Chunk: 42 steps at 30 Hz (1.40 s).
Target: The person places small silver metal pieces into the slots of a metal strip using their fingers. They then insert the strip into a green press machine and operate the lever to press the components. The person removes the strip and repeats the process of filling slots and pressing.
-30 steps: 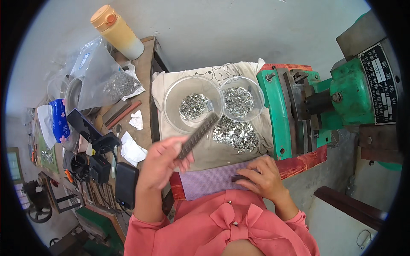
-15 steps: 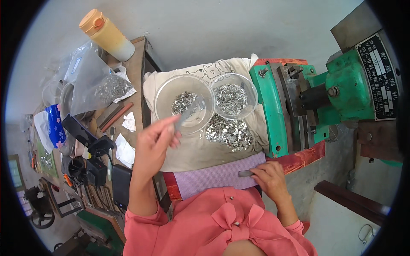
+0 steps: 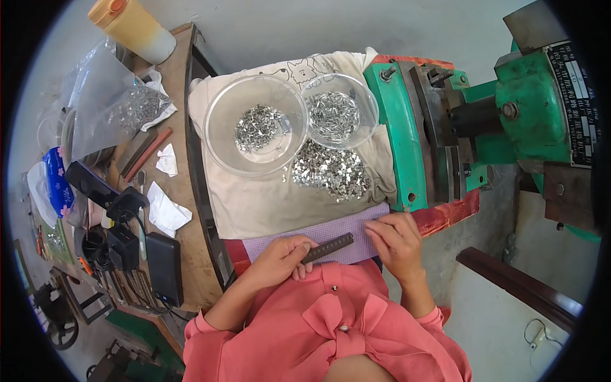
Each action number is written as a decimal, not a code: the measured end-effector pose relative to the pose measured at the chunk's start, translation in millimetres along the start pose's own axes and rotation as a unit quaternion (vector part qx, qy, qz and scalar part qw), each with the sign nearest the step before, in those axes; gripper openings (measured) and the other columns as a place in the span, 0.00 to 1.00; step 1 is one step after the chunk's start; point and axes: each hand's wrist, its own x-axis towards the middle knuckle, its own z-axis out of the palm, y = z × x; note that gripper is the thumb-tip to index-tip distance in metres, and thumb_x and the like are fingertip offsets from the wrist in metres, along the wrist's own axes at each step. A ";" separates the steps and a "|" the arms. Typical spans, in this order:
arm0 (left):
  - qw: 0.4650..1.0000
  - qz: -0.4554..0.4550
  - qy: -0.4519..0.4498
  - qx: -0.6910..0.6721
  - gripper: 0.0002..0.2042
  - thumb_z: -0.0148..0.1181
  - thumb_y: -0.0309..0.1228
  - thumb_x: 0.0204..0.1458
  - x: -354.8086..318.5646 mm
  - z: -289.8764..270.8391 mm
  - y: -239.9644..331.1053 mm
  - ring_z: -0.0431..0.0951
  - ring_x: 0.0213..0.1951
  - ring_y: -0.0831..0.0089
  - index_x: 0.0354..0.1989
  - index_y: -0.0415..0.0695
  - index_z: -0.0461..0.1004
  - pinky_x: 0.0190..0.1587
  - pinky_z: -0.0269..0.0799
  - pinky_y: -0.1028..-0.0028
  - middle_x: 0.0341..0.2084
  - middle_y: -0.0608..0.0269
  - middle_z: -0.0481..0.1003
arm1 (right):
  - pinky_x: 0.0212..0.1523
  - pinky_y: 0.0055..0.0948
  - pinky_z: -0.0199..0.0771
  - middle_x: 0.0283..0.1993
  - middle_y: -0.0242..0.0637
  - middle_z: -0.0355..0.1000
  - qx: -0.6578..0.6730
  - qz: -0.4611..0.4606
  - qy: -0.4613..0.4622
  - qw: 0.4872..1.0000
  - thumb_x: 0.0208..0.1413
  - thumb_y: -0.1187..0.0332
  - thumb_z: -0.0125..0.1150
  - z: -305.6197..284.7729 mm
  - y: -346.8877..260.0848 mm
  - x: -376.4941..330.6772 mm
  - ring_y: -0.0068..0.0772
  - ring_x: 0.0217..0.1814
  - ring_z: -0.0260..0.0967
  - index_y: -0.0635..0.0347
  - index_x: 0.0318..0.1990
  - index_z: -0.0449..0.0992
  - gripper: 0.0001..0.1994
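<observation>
My left hand (image 3: 280, 260) is closed around one end of a dark metal strip (image 3: 331, 246) with a row of notches or holes along it. The strip lies slantwise over a purple woven mat (image 3: 356, 226) at my lap. Just to its right, my right hand (image 3: 400, 245) hovers with thumb and fingers pinched together; whatever may be between the fingertips cannot be made out. Farther off stand a large clear bowl (image 3: 219, 149) and a smaller clear bowl (image 3: 369, 108), both with small silvery metal parts in them. A loose heap of shiny metal bits (image 3: 334, 172) lies on the beige cloth (image 3: 254, 210).
A green press (image 3: 407, 159) with a dark steel die stands at the right. On the wooden side table (image 3: 191, 245) to the left are a black power bank (image 3: 167, 270), crumpled white paper (image 3: 168, 210), a bag of metal parts (image 3: 137, 108) and a yellow flask (image 3: 130, 28).
My left hand has come down from above the large bowl to my lap and now grips the dark strip. My right hand, which held a dark piece before, is now apart from the strip.
</observation>
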 end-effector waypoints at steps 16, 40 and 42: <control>0.824 0.268 0.312 0.389 0.07 0.61 0.23 0.57 -12.1 1.5 29.5 0.80 0.33 0.59 0.42 0.35 0.74 0.37 0.74 0.65 0.33 0.52 0.77 | 0.36 0.34 0.69 0.33 0.29 0.71 0.016 -0.073 -0.057 0.996 0.46 0.71 0.73 52.7 -22.3 35.1 0.35 0.36 0.70 0.53 0.33 0.82 0.07; 0.683 0.361 0.429 0.469 0.09 0.68 0.22 0.46 50.6 -7.0 45.7 0.74 0.39 0.56 0.35 0.41 0.76 0.40 0.71 0.61 0.36 0.58 0.74 | 0.39 0.38 0.70 0.35 0.34 0.73 -0.019 -0.062 0.063 0.996 0.47 0.75 0.72 28.0 -6.3 116.1 0.41 0.40 0.70 0.56 0.36 0.82 0.09; 0.694 0.365 0.412 0.463 0.09 0.68 0.22 0.45 45.1 -7.7 45.7 0.74 0.38 0.56 0.35 0.41 0.76 0.40 0.71 0.62 0.35 0.58 0.73 | 0.39 0.38 0.70 0.35 0.34 0.73 0.008 -0.066 0.033 0.997 0.47 0.76 0.71 40.3 -10.1 102.4 0.41 0.40 0.70 0.56 0.37 0.82 0.09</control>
